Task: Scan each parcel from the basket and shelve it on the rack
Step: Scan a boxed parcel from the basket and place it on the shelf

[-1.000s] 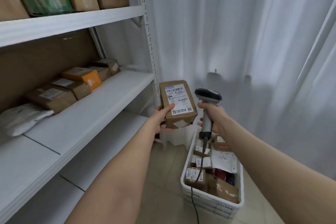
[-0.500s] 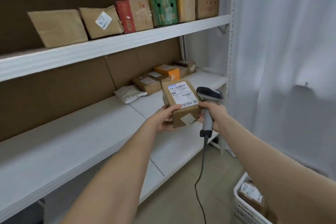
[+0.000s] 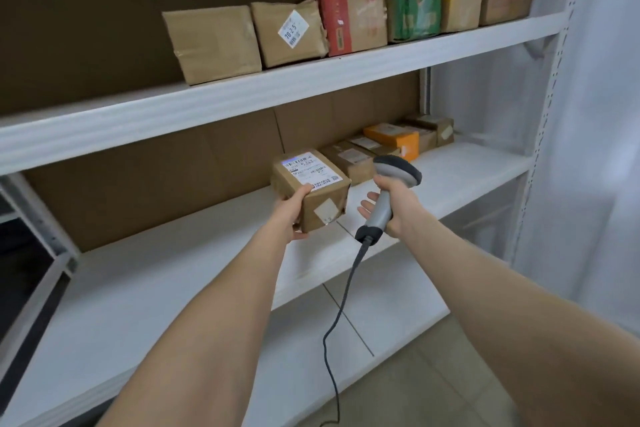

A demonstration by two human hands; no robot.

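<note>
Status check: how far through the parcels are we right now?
Done: several parcels already lie along the back of the middle shelf, more boxes above. In hand: the left hand holds a labelled parcel over that shelf, not yet set down; the right hand grips the scanner. Left: shelving it; the basket is out of view, so the remainder is unknown.

Middle shelf (image 3: 156, 288) lying open below and left of the left hand (image 3: 291, 215), parcel row (image 3: 349, 163) blocking beyond the right hand (image 3: 394, 204), upper shelf (image 3: 242, 97) limiting clearance above.
</note>
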